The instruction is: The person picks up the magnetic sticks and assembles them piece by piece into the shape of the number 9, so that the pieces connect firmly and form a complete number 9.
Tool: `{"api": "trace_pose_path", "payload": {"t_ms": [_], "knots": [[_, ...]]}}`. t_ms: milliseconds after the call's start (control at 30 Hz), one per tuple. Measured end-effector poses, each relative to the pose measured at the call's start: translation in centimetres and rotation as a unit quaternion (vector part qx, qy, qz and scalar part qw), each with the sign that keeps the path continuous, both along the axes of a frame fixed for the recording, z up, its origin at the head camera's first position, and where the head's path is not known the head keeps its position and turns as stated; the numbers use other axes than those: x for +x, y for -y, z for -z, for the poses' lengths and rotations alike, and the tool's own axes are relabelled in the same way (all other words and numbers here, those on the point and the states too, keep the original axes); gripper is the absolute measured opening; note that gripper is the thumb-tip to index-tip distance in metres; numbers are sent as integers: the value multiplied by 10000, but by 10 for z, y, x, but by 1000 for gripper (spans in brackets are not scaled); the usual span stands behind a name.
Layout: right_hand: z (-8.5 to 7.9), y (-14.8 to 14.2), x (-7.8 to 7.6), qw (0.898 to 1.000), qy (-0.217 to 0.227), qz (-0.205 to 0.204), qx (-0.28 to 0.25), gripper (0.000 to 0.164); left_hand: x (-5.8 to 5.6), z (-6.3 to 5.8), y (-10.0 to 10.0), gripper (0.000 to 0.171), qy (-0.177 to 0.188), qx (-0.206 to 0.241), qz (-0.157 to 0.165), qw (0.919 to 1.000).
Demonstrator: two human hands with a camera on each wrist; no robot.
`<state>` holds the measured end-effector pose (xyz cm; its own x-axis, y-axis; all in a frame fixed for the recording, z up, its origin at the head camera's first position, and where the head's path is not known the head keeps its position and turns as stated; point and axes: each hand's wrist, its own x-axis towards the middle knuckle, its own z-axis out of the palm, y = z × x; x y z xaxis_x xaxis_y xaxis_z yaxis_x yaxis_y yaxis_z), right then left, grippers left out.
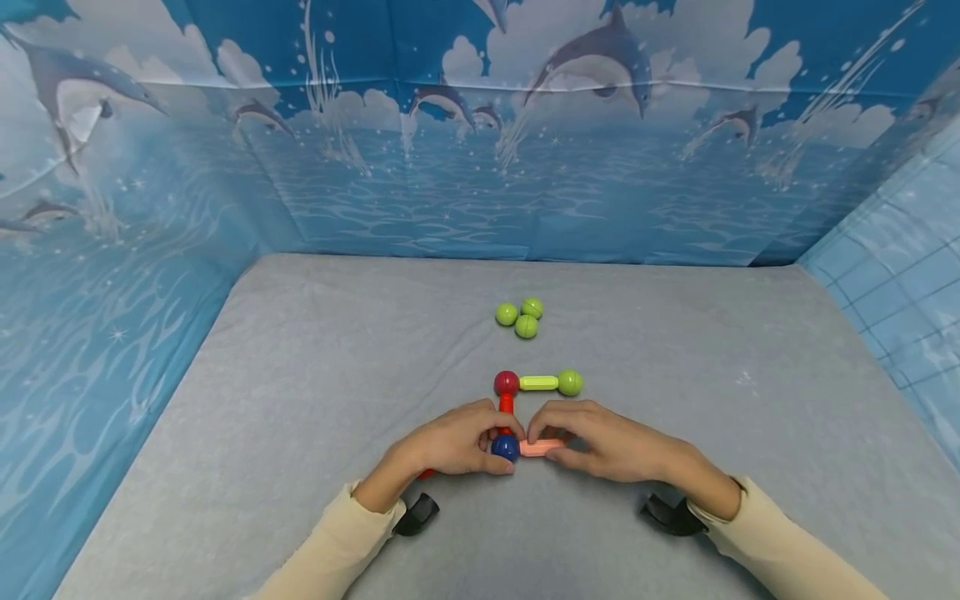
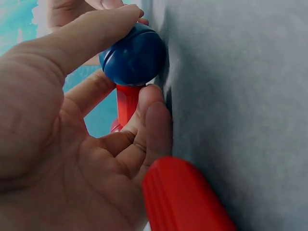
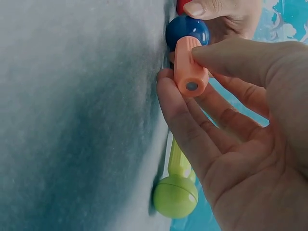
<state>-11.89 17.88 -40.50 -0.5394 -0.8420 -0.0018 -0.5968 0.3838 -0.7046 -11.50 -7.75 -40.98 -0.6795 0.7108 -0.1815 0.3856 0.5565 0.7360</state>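
Note:
My left hand holds a blue ball, thumb on its near side and fingers around the far side. My right hand pinches a salmon-orange rod between thumb and fingers; its inner end touches the blue ball, and a grey disc shows in its free end. From the blue ball a red rod runs back to a dark red ball. A yellow-green rod joins that ball to a green ball on the right. Another red rod lies by my left hand, mostly hidden in the head view.
Three loose green balls sit close together farther back on the grey cloth surface. Blue dolphin-print sheeting stands behind the surface and along its left side. A black band shows at each wrist.

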Motion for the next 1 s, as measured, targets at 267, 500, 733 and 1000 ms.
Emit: {"api": "trace_pose_path", "payload": {"t_ms": [267,500,733,1000], "knots": [[-5,-5,-4,10000,59,52,20,21,1,-1,1,29,42,25,-32,10000],[-14,-12,-15,9996,-43,280,69,19,0,1,0,30,125,-13,-56,9999],[-25,-17,-41,9979,-245,597,102,23,0,1,0,30,191,-35,-73,9998],[-26,-15,-82,9973,-191,715,36,31,-1,1,2,30,213,2,-66,9998]]}}
